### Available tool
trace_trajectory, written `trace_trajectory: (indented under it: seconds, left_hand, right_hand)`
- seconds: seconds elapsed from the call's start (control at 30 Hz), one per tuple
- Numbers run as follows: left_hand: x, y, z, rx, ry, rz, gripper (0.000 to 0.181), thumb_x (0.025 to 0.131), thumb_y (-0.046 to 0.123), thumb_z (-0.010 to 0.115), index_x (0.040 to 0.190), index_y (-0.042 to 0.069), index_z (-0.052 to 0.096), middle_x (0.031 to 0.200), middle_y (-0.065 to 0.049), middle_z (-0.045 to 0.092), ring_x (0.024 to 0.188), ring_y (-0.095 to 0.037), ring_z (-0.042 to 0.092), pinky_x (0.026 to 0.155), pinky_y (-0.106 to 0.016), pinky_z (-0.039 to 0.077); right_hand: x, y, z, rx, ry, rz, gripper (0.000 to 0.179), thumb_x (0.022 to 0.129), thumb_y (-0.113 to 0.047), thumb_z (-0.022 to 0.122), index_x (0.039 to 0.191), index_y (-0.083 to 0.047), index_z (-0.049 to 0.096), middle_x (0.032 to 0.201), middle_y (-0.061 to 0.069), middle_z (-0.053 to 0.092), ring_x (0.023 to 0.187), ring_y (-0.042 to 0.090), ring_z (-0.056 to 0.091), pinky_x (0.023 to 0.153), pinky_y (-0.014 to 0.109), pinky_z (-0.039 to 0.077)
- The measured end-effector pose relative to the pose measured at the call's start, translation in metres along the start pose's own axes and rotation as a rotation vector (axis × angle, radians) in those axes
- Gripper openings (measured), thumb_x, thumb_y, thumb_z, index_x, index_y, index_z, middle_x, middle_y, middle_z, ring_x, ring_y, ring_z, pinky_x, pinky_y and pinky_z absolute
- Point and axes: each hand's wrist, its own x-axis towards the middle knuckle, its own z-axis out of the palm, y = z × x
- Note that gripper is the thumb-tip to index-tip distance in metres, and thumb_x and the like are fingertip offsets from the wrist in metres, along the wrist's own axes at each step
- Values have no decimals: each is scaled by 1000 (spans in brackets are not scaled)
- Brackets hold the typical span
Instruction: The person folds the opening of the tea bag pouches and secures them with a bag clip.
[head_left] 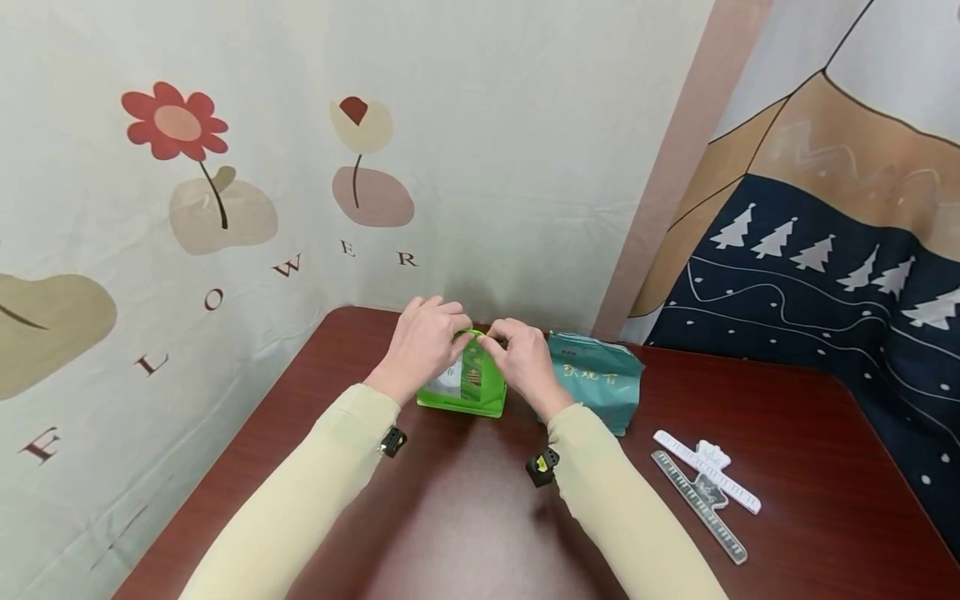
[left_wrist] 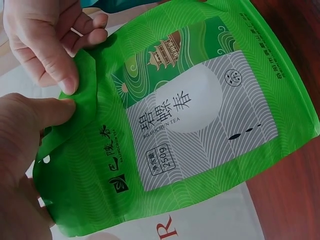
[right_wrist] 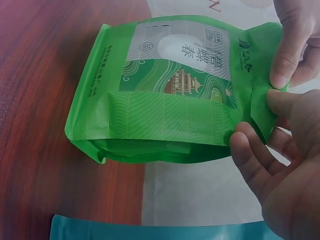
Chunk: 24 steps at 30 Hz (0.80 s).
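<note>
Shiny green plastic tea bag (head_left: 483,385): upright on the reddish-brown table (head_left: 465,508), just left of a boxy teal pouch (head_left: 600,387)
Left hand (head_left: 427,343): fingers pinching its folded top
Right hand (head_left: 525,358): yep, fingers pinching there too

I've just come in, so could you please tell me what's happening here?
A person's left hand and right hand both pinch the partly folded top of a green Biluochun tea bag on the table. A teal pouch stands to its right, and a white clip and a grey clip lie farther right, untouched.
</note>
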Motion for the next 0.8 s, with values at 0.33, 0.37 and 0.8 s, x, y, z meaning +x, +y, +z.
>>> trace_trajectory:
  seconds: [0.33,0.37,0.8]
  left_hand:
    - [0,-7,-9,-55,-90,-59,7,96,19,75,97,14,80,91,1,73,84,-23,63,73,-37,45]
    - [0,-8,-10,-65,-95,-70,8,96,19,74,97,14,80,93,1,74,85,-23,64,74,-37,45]
    - [-4,-12,-9,-125,-71,-141,18,94,24,76,105,10,77,99,-3,77,85,-26,65,74,-39,44]
  right_hand:
    - [2,-1,-2,-4,-32,25,17,96,-14,74,80,-10,68,79,4,67,68,21,55,64,34,44]
    - [2,-1,-2,-4,-36,29,14,96,-13,74,82,-10,69,81,5,68,70,22,57,65,35,46]
    - [2,3,-1,-23,-9,26,12,93,4,71,92,-7,76,93,9,76,84,29,71,76,44,57]
